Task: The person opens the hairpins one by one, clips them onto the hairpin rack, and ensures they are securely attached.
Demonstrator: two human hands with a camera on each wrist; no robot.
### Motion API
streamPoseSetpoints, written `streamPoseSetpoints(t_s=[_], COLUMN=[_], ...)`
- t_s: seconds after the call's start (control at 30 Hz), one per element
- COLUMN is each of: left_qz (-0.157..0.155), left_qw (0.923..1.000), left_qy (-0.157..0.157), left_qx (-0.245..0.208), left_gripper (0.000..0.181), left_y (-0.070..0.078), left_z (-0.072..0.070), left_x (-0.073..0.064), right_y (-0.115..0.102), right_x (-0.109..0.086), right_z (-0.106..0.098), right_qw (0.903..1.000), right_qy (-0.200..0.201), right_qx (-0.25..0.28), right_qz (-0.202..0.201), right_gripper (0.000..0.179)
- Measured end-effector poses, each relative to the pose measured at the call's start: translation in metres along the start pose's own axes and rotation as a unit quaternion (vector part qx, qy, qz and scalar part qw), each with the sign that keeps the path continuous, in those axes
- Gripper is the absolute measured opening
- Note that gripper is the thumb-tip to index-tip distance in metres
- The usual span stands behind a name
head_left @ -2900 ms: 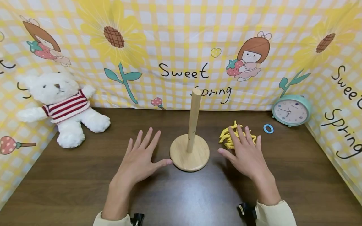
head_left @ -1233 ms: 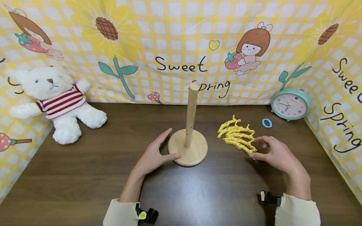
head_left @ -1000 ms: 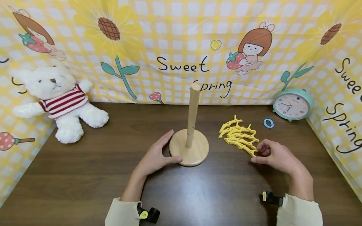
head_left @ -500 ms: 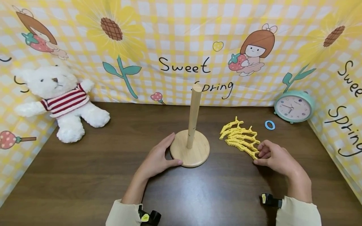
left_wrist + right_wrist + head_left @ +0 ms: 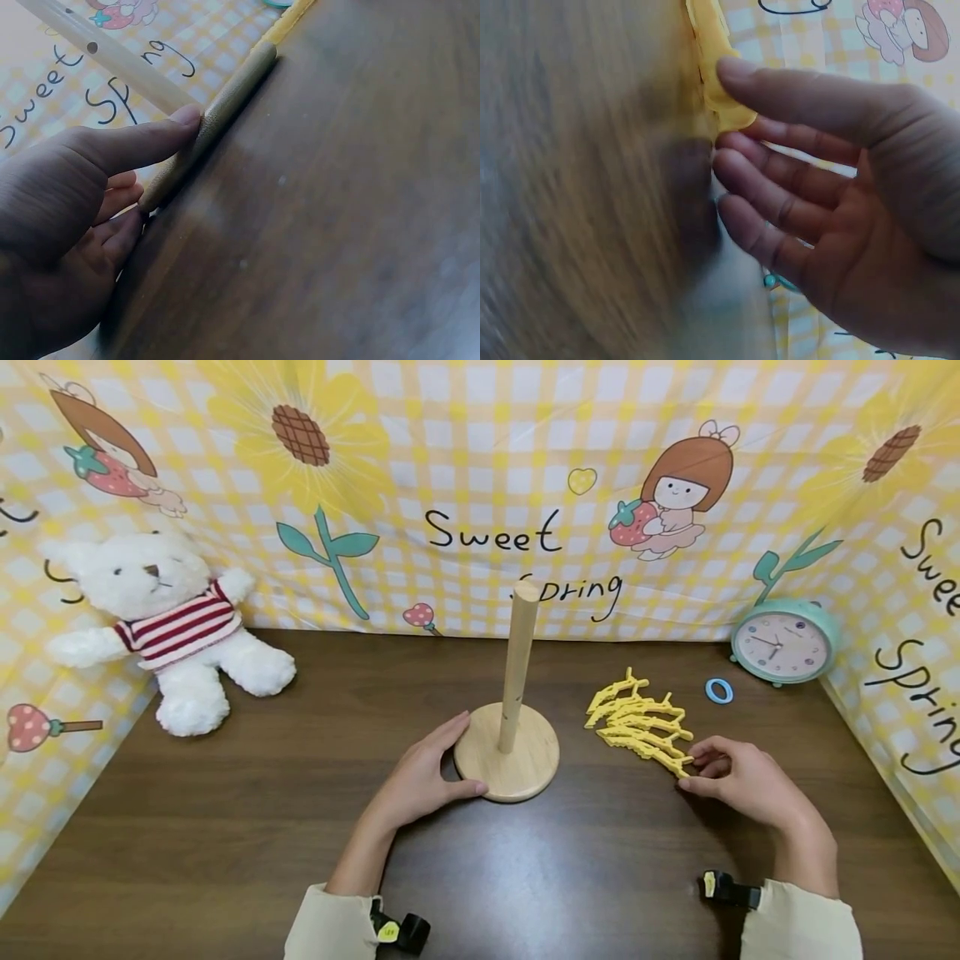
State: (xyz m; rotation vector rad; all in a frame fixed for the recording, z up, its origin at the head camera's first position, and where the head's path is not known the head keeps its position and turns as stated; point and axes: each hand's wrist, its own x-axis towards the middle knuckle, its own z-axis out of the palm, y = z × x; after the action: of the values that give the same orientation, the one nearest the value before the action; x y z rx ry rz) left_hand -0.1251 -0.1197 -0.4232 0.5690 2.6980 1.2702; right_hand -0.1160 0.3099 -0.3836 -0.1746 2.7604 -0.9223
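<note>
A wooden stand with a round base [image 5: 507, 777] and an upright dowel [image 5: 519, 668] is near the middle of the table. My left hand [image 5: 420, 781] grips the left rim of the base, thumb on top and fingers along its edge, as the left wrist view shows. To the right lies a bunch of thin, branching yellow plastic pieces [image 5: 645, 727]. My right hand [image 5: 750, 781] is at their near right end. In the right wrist view, its thumb lies over the tip of a yellow piece [image 5: 716, 67], with curled fingers on the other side.
A small blue ring [image 5: 718, 691] lies beyond the yellow pieces. A mint-green alarm clock [image 5: 783, 642] is in the back right corner. At the back left sits a white teddy bear [image 5: 183, 635] in a striped sweater. Checked cloth [image 5: 480, 460] walls the table's back and sides.
Both hands, earlier spread flat, have turned sideways. The left has come onto the base's rim. The right has moved from above the yellow pieces to their near right end and closed there.
</note>
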Motion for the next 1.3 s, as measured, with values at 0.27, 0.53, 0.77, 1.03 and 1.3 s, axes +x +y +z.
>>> streamPoseSetpoints(t_s=[0.27, 0.53, 0.77, 1.03, 1.3], left_qz=[-0.002, -0.014, -0.012, -0.01, -0.013], left_qw=[1.0, 0.9999, 0.9999, 0.9999, 0.9999], left_qy=[-0.004, -0.007, -0.003, -0.006, -0.005], left_qx=[0.0, -0.001, 0.002, 0.008, 0.004], left_gripper=[0.099, 0.097, 0.097, 0.097, 0.097], left_y=[-0.001, 0.0, 0.0, 0.001, 0.001], left_z=[0.003, 0.003, 0.001, 0.0, 0.0], left_x=[0.0, -0.002, -0.004, -0.002, 0.0], right_y=[0.003, -0.008, -0.046, -0.074, -0.087], right_x=[-0.004, -0.003, 0.004, 0.014, 0.017], right_z=[0.0, 0.003, 0.019, 0.032, 0.038], right_qw=[0.9966, 0.9747, 0.9322, 0.892, 0.8831], right_qy=[0.031, 0.135, 0.229, 0.263, 0.263], right_qx=[0.074, 0.146, 0.234, 0.305, 0.312], right_qz=[-0.013, -0.102, -0.155, -0.206, -0.232], right_gripper=[0.04, 0.03, 0.031, 0.029, 0.028])
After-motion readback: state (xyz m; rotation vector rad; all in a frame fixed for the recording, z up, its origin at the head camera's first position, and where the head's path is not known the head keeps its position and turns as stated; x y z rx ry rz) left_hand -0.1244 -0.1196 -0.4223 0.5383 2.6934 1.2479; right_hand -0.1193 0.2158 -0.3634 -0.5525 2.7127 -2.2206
